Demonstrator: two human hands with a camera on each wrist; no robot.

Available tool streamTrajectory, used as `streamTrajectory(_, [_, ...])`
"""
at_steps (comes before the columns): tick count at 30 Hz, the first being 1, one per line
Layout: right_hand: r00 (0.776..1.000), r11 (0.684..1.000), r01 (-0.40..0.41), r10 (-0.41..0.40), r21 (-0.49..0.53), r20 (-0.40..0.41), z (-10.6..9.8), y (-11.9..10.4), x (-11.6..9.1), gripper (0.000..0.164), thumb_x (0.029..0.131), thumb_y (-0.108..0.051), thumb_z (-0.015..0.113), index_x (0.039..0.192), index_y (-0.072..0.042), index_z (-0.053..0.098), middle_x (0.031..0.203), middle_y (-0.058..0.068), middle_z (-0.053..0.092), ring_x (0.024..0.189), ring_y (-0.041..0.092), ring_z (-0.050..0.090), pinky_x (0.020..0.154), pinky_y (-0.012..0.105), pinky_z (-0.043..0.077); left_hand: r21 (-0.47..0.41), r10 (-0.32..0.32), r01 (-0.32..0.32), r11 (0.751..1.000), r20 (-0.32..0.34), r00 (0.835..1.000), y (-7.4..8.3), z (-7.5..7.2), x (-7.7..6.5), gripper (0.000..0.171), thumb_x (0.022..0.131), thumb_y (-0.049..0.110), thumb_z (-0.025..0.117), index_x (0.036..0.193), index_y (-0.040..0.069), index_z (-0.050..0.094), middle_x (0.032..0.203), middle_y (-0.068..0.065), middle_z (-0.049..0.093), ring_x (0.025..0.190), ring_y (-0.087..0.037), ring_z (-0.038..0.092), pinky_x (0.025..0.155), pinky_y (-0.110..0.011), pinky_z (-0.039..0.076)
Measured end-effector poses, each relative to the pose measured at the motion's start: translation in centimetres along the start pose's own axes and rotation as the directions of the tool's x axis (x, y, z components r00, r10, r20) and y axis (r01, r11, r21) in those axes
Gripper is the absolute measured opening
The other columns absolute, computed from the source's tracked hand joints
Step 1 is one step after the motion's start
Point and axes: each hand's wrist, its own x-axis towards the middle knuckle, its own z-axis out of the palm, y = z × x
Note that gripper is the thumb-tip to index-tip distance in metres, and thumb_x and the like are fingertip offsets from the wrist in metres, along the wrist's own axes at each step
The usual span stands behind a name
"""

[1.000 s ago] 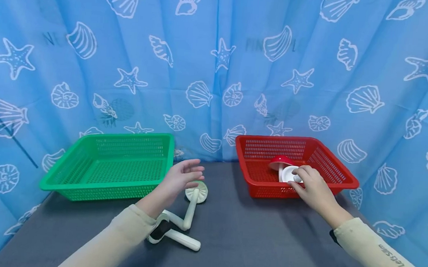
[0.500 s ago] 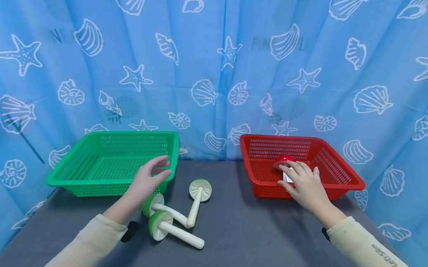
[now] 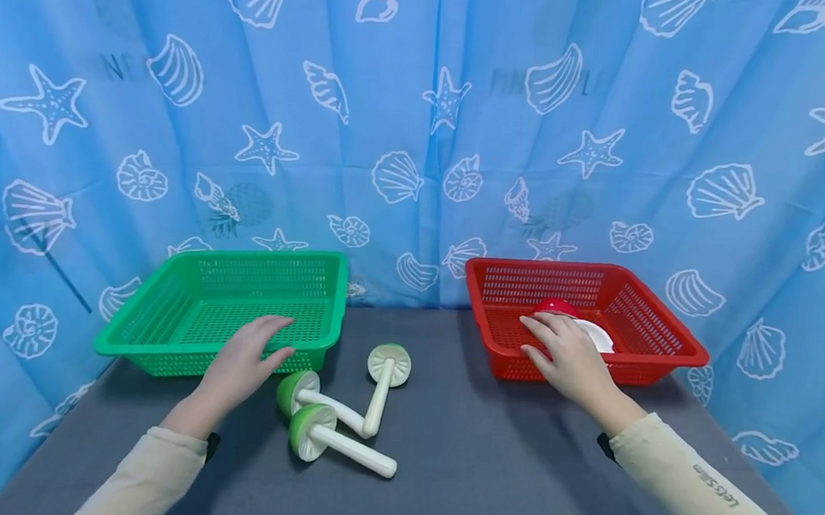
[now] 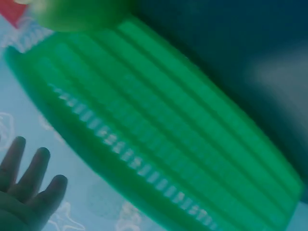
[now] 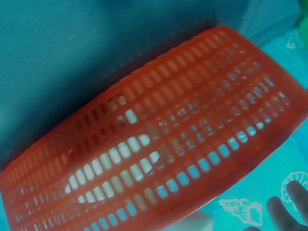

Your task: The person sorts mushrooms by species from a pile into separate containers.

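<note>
Three toy mushrooms with green caps and white stems lie on the table: a front mushroom [image 3: 352, 451], a middle mushroom [image 3: 333, 405] and a back mushroom [image 3: 382, 383]. My left hand [image 3: 236, 365], fingers loosely spread and holding nothing, hovers left of them, before the green basket [image 3: 211, 361]. In the left wrist view its fingers [image 4: 33, 178] appear at the lower left. Over the front rim of the red basket [image 3: 513, 363] my right hand [image 3: 570, 360] hangs with relaxed fingers. Behind it, partly covered, are a red spotted cap [image 3: 558, 306] and a white disc-like piece [image 3: 597, 336] inside.
A dark grey cloth [image 3: 463, 452] covers the table. A blue curtain [image 3: 421, 130] with white shell prints hangs right behind both baskets. White shapes [image 5: 113, 161] show through the red basket's slots in the right wrist view.
My left hand has drawn back leftward, uncovering the green mushrooms. My right hand has let go of the white piece in the red basket and shifted slightly toward me. The head view has shifted slightly.
</note>
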Motion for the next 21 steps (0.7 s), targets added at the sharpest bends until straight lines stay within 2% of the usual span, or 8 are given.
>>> streamTrajectory(4, [1.0,0.999,-0.005,0.006,0.043,-0.022,0.6,-0.7,0.3,0.057,0.073,-0.01,0.084,0.125,0.003,0.063,0.119,0.024,0.06,0.109,0.042,0.055,0.092,0.06,0.047,0.096,0.098,-0.094,0.991,-0.038,0.994,-1.6,0.5,0.0,0.045,0.088,0.011,0.072,0.129,-0.003,0.058,0.125,-0.023,0.058,0.117,-0.042,0.053,0.095,-0.057,0.044])
streamTrajectory(8, [0.998,0.996,0.026,-0.021,0.088,-0.06,1.1,-1.6,0.7,0.053,0.074,-0.009,0.083,0.122,0.003,0.065,0.115,0.022,0.062,0.105,0.039,0.058,0.088,0.058,0.05,0.185,0.198,-0.183,0.965,-0.062,0.978,-3.2,1.0,0.1,0.045,0.086,0.013,0.075,0.126,-0.002,0.061,0.12,-0.021,0.062,0.112,-0.04,0.057,0.092,-0.055,0.047])
streamTrajectory(13, [0.992,0.988,0.066,-0.05,0.137,-0.117,1.4,-3.0,1.2,0.051,0.073,-0.007,0.083,0.12,0.002,0.066,0.113,0.02,0.063,0.1,0.037,0.059,0.082,0.055,0.053,0.233,0.275,-0.248,0.94,-0.09,0.957,-4.4,1.2,0.3,0.041,0.083,0.013,0.077,0.119,-0.002,0.066,0.114,-0.019,0.064,0.107,-0.038,0.06,0.088,-0.053,0.05])
streamTrajectory(16, [0.991,0.985,0.069,-0.05,0.155,-0.126,1.5,-3.8,1.5,0.051,0.072,-0.007,0.084,0.12,0.001,0.066,0.113,0.019,0.063,0.1,0.035,0.059,0.08,0.054,0.055,0.223,0.263,-0.236,0.946,-0.097,0.96,-4.8,1.1,0.2,0.036,0.084,0.014,0.077,0.116,0.001,0.068,0.113,-0.017,0.065,0.104,-0.036,0.062,0.083,-0.05,0.053])
streamTrajectory(21, [0.988,0.977,0.095,-0.07,0.189,-0.137,2.0,-4.8,1.9,0.045,0.074,-0.006,0.082,0.117,-0.001,0.068,0.113,0.017,0.063,0.101,0.033,0.058,0.08,0.051,0.056,0.206,0.189,-0.173,0.963,-0.065,0.98,-5.1,0.9,0.0,0.032,0.087,0.019,0.074,0.115,0.004,0.069,0.11,-0.014,0.067,0.097,-0.032,0.065,0.073,-0.046,0.055])
